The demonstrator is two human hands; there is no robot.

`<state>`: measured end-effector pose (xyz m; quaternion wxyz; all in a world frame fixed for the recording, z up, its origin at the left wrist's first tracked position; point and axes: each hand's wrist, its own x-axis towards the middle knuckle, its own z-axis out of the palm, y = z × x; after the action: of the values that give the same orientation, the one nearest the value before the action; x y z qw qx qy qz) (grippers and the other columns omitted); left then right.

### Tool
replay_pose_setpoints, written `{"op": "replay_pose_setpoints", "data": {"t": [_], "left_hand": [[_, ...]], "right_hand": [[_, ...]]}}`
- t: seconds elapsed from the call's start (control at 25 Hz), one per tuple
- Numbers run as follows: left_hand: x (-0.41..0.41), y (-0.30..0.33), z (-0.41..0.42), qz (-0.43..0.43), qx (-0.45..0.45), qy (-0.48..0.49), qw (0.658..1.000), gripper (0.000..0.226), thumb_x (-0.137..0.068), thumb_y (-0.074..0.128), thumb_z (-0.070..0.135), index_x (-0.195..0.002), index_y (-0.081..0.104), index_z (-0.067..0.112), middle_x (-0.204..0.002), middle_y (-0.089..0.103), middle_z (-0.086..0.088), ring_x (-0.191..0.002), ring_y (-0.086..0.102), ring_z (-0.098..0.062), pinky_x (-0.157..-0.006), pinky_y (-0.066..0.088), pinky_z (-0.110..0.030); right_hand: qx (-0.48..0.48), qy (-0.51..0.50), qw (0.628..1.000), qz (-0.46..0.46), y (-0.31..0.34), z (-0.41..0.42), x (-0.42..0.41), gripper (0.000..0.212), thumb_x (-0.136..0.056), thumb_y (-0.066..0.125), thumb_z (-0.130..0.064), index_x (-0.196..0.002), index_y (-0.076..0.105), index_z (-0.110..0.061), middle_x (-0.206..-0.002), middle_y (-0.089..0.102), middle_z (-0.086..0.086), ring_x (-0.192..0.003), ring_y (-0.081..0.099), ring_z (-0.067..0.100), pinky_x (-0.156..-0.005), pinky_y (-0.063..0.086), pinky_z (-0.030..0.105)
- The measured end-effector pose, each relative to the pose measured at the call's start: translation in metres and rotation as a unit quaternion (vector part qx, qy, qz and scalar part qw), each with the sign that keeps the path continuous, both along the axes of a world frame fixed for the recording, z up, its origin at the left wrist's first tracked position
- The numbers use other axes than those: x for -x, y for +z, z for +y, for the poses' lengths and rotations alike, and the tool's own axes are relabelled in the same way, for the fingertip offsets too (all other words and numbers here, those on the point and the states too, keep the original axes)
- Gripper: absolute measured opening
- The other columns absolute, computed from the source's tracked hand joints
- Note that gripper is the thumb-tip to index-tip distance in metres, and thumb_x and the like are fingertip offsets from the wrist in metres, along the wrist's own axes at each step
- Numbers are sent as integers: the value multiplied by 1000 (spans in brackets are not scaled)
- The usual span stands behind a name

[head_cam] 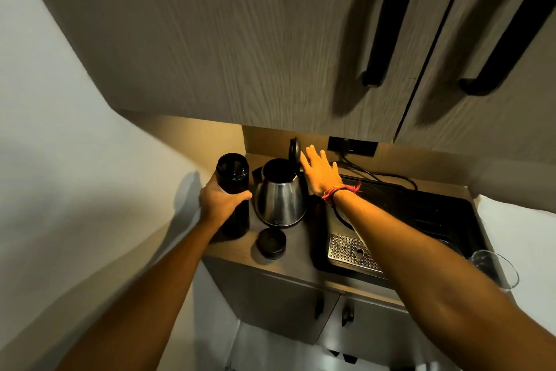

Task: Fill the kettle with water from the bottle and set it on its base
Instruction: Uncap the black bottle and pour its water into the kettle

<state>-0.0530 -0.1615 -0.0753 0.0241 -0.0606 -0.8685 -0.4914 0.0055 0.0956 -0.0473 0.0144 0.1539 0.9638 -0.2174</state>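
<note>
A steel kettle (281, 200) stands on the wooden counter (301, 250), its black lid (294, 150) flipped upright and open. To its left stands a tall black bottle (233, 187), uncapped and upright, with my left hand (221, 200) wrapped around its middle. The bottle's black cap (271, 243) lies on the counter in front of the kettle. My right hand (320, 170), fingers spread and holding nothing, hovers just right of the kettle's lid, above its handle side. I cannot tell whether the kettle sits on its base.
A black tray (421, 205) with a perforated metal drip plate (350, 252) lies right of the kettle. A clear glass (493, 268) stands at the counter's right edge. A wall socket (352, 146) and cable sit behind. Upper cabinets with black handles (388, 18) overhang the counter.
</note>
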Motion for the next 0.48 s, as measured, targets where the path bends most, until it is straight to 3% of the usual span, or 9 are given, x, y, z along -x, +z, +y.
{"op": "replay_pose_setpoints", "data": {"t": [0.12,0.28,0.4,0.48], "left_hand": [[2,-1,-1,10,-14,-15,1000,86,-57,95,40,-133,58,19,-124,68,-7,-117,62,-28,-99,52,-45],[4,10,-15,44,-43,-26,998,90,-61,92,44,-135,50,16,-130,62,-6,-121,58,-27,-100,51,-49],[4,36,-14,225,31,3,974,81,-77,76,55,-139,43,16,-138,52,-7,-128,49,-24,-103,48,-42],[4,56,5,371,146,-35,916,72,-88,59,54,-144,38,13,-142,47,-11,-130,45,-27,-108,43,-41]], "right_hand": [[2,-13,1000,-3,4,-1,5,67,-99,20,-56,-157,14,-23,-167,6,3,-154,-1,32,-120,5,64],[-53,-23,998,-18,1,-27,17,92,-87,16,-78,-156,20,-17,-166,13,1,-154,3,31,-119,5,63],[-64,-4,998,16,-3,-28,17,83,-92,16,-71,-156,19,-18,-166,13,1,-154,4,28,-119,4,62],[-65,34,996,57,-6,-25,11,70,-98,16,-60,-156,17,-20,-166,12,-1,-154,2,24,-121,2,62]]}}
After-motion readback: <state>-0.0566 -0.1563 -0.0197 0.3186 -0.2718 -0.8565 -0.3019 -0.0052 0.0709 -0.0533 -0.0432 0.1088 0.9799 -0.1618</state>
